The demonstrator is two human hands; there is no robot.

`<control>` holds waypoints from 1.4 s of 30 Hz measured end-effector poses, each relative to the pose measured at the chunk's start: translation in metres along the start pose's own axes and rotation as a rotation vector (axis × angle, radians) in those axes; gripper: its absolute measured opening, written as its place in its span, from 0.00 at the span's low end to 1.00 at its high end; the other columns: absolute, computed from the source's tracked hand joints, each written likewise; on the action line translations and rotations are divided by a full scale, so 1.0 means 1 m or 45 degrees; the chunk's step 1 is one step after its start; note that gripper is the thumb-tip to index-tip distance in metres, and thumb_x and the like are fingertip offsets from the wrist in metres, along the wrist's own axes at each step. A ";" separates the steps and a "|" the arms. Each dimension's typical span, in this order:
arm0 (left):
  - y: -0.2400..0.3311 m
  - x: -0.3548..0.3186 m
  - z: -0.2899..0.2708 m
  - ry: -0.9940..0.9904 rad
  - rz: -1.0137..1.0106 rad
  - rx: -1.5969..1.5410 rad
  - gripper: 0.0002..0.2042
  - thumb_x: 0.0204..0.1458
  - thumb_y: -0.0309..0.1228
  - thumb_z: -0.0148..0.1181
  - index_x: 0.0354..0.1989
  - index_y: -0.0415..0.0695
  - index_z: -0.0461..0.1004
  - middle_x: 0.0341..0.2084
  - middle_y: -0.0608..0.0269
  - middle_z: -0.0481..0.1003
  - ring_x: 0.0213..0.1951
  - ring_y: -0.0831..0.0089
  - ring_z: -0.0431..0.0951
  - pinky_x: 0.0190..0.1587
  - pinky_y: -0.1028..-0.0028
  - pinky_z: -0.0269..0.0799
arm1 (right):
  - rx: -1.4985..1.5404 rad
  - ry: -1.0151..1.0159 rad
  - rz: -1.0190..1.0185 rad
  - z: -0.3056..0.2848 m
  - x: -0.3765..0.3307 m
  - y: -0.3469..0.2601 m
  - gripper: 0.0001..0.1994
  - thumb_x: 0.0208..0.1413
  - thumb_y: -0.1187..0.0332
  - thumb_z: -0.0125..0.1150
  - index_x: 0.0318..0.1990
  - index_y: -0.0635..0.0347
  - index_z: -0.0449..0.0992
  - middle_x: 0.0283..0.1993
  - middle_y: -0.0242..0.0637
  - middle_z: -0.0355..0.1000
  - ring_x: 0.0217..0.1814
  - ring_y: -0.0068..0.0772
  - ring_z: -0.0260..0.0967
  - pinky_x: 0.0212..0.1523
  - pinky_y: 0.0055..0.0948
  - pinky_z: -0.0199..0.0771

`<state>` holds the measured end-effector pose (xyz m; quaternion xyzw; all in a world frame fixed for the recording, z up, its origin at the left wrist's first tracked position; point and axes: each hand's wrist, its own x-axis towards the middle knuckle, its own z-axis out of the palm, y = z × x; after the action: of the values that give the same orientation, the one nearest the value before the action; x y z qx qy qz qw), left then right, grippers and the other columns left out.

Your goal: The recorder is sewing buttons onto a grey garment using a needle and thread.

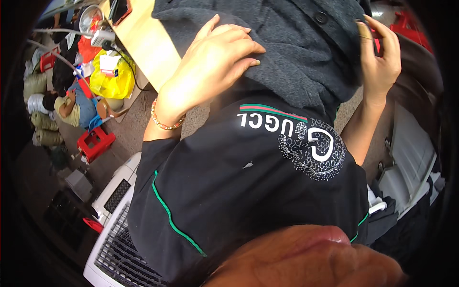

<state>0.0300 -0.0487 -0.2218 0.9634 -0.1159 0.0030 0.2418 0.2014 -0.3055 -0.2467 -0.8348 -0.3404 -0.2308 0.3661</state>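
A dark grey garment [291,62] with a dark button [321,17] lies bunched before me, partly over the pale tabletop and down against my black shirt [229,182]. My left hand [217,60], a beaded bracelet at its wrist, rests on the garment's left part with fingers spread and slightly bent. At the garment's right edge is my right hand [381,62]. Its thumb and forefinger come together at the cloth's border, the other fingers curling behind. The underside of the garment is hidden.
Left of the garment runs the pale wooden table edge [148,43], with a lamp [91,20] and a cable by it. Beyond are a yellow plastic bag [112,79], a red stool [95,143] and another person [71,105]. A white grille-fronted unit [122,239] stands lower left; grey panels [409,158] stand right.
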 end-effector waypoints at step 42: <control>0.006 0.041 0.021 0.280 -0.625 -0.190 0.14 0.58 0.40 0.57 0.31 0.40 0.72 0.20 0.48 0.74 0.25 0.50 0.77 0.29 0.61 0.70 | 0.829 -0.478 0.322 0.130 0.045 0.023 0.15 0.55 0.64 0.63 0.44 0.68 0.80 0.39 0.37 0.79 0.41 0.23 0.72 0.45 0.23 0.70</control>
<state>0.0678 -0.0729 -0.2354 0.9361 0.1480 0.0402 0.3166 0.2655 -0.1990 -0.3097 -0.7381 -0.3515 0.0928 0.5683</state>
